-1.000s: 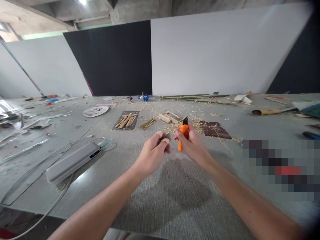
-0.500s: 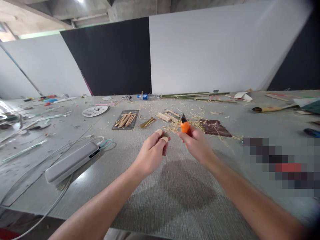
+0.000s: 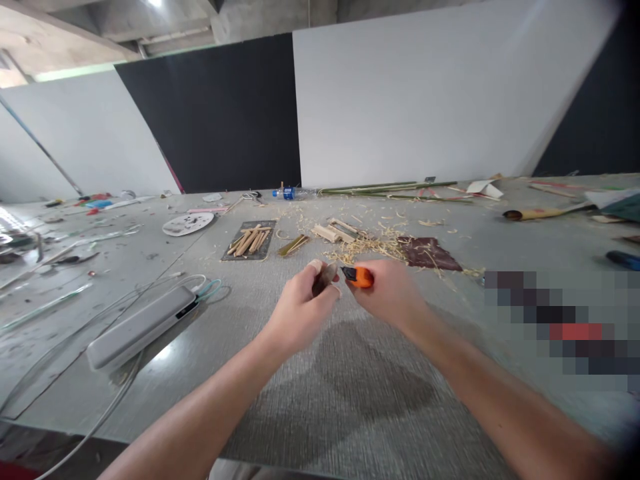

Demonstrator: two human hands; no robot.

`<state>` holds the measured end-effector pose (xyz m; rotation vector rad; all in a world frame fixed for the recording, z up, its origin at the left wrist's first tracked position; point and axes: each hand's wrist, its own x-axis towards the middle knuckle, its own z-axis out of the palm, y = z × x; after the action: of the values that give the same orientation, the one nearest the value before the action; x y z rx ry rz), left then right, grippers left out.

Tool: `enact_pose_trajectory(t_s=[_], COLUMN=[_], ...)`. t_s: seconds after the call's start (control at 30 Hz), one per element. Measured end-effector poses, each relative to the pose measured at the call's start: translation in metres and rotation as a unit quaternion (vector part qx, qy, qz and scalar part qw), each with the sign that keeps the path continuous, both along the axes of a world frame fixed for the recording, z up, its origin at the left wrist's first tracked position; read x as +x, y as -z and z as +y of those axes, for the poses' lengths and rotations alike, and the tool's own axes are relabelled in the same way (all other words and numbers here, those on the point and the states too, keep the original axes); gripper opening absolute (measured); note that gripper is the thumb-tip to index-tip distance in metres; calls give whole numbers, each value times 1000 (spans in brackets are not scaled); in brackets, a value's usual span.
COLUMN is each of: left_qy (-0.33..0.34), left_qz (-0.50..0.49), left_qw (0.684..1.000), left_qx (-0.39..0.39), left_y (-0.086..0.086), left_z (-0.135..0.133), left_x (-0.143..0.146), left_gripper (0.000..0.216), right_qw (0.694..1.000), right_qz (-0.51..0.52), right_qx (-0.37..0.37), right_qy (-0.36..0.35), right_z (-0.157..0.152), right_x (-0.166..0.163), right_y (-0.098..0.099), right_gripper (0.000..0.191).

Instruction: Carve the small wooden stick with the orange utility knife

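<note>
My left hand [image 3: 301, 305] is closed on a small grey-brown piece [image 3: 324, 279], whose kind I cannot make out. Pale wraps cover some of its fingertips. My right hand [image 3: 393, 293] grips an orange utility knife [image 3: 365, 277] with a black front end pointing left, close to the piece. The two hands are held near each other above the table. Just beyond them lie curled wood shavings [image 3: 370, 248], split bamboo pieces [image 3: 327, 233] and a dark red-brown sheet [image 3: 431, 254].
A dark board [image 3: 231, 252] carries several short sticks [image 3: 250, 241]. At left a grey power bank [image 3: 143, 328] has cables attached. A white disc [image 3: 188, 225], a plastic bottle [image 3: 287, 193] and long green bamboo strips [image 3: 380, 192] lie further back on the grey table [image 3: 240, 420].
My right hand has turned the knife from pointing up to pointing left, toward my left hand. My left hand has rotated, so the grey-brown piece shows more.
</note>
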<state>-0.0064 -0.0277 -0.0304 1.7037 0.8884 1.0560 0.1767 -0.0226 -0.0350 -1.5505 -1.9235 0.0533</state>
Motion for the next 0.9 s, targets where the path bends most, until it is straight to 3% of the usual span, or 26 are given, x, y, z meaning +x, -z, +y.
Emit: enact_pose_trajectory(t_s=[0.3,0.57,0.9], left_qy=[-14,-44,-76], left_qz=[75,130,146], left_qw=[997,986,984], left_qx=[33,98,68], left_y=[-3,0,1], left_z=[-4,-1,2], left_x=[-2,-1,0], left_gripper=[23,37,43], right_qw=[997,993,989], right_qz=[-68,-89,-94], right_qx=[-31,-61,-47], right_qy=[21,44,106], right_z=[-1,-7,-14], right_x=[-1,-5,-16], right_y=[-2,-8,-11], right_gripper=[13,22,29])
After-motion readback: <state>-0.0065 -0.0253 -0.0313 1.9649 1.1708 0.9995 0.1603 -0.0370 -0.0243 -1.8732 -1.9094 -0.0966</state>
